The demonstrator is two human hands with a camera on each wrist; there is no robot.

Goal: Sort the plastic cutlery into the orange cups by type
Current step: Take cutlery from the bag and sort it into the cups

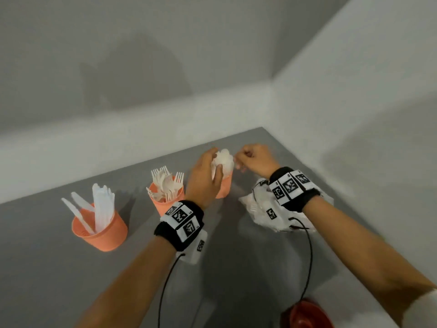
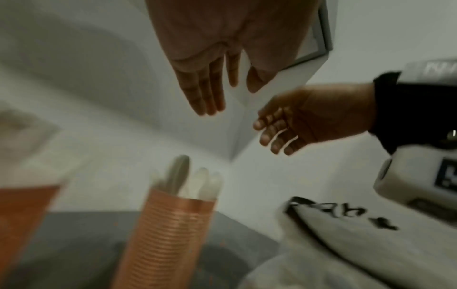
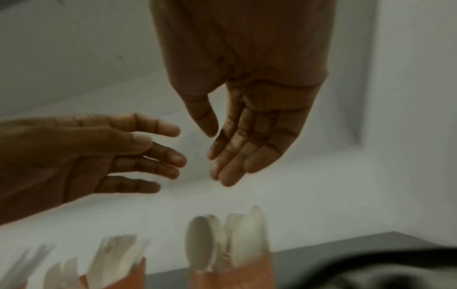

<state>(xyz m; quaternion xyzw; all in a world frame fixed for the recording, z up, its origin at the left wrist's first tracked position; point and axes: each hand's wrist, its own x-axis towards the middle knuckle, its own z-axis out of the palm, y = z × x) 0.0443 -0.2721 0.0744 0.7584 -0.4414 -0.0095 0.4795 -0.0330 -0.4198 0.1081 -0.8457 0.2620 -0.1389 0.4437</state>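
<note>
Three orange cups stand in a row on the grey table (image 1: 42, 268). The left cup (image 1: 104, 233) holds white knives, the middle cup (image 1: 163, 204) holds forks, and the right cup (image 1: 224, 188) holds spoons (image 1: 223, 159). My left hand (image 1: 205, 176) hovers at the spoons from the left, and my right hand (image 1: 250, 158) from the right. In the wrist views the left hand (image 2: 205, 84) and right hand (image 3: 247, 136) hang above the spoon cup (image 2: 168, 234) with relaxed, spread fingers and empty palms. The spoons (image 3: 222, 234) stand upright below the fingertips.
A crumpled white plastic bag (image 1: 257, 209) lies on the table under my right wrist, right of the spoon cup. A red round object (image 1: 307, 314) sits at the near edge. White walls meet in a corner just behind the table. Black cables hang from both wristbands.
</note>
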